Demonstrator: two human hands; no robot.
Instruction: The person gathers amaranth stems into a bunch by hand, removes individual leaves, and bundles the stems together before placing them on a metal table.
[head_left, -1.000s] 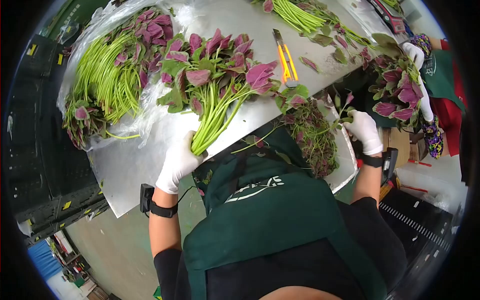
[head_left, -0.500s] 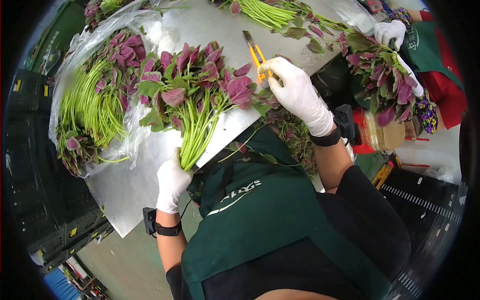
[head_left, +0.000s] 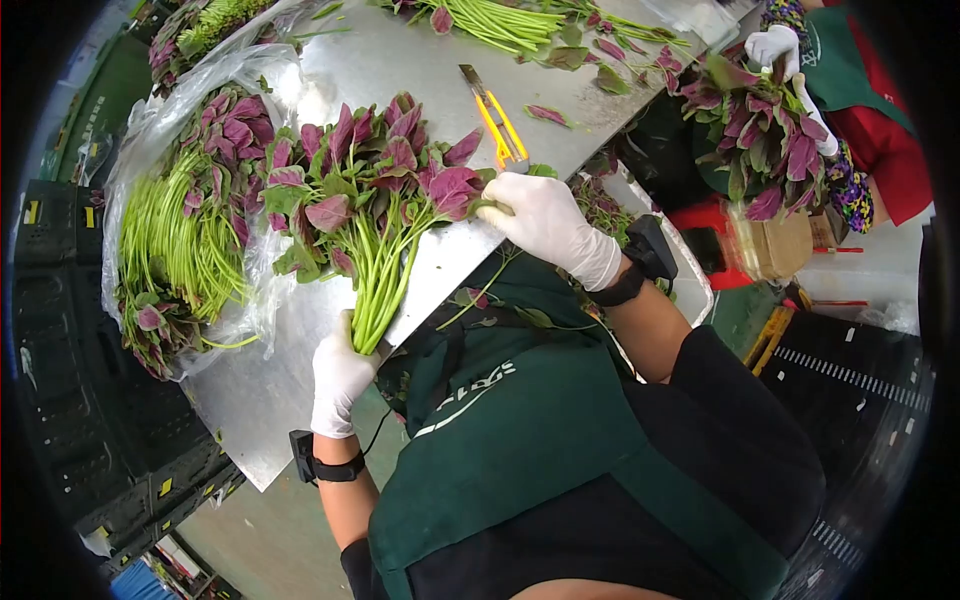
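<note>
A bunch of red amaranth (head_left: 385, 270), with green stems and purple-green leaves, leans over the metal table's near edge. My left hand (head_left: 342, 372), in a white glove, is closed round the lower ends of its stems. My right hand (head_left: 550, 220), gloved too, is at the right side of the bunch, thumb and forefinger pinching at the edge of a purple leaf (head_left: 455, 192). Just beyond its knuckles a yellow-orange box cutter (head_left: 495, 120) lies on the table, blade pointing away. A loose leaf (head_left: 547, 115) rests beside the cutter.
On the left, an opened plastic bag (head_left: 262, 290) holds a big pile of amaranth (head_left: 185, 235). More stems (head_left: 500, 22) lie at the table's (head_left: 400, 55) far side. A co-worker in a green apron (head_left: 850, 60) holds another bunch (head_left: 765, 140). Black crates (head_left: 75, 350) stand at left.
My right hand has moved left and down from beside the box cutter to the leaves of the bunch. A loose leaf now shows near the cutter. The left hand keeps its hold.
</note>
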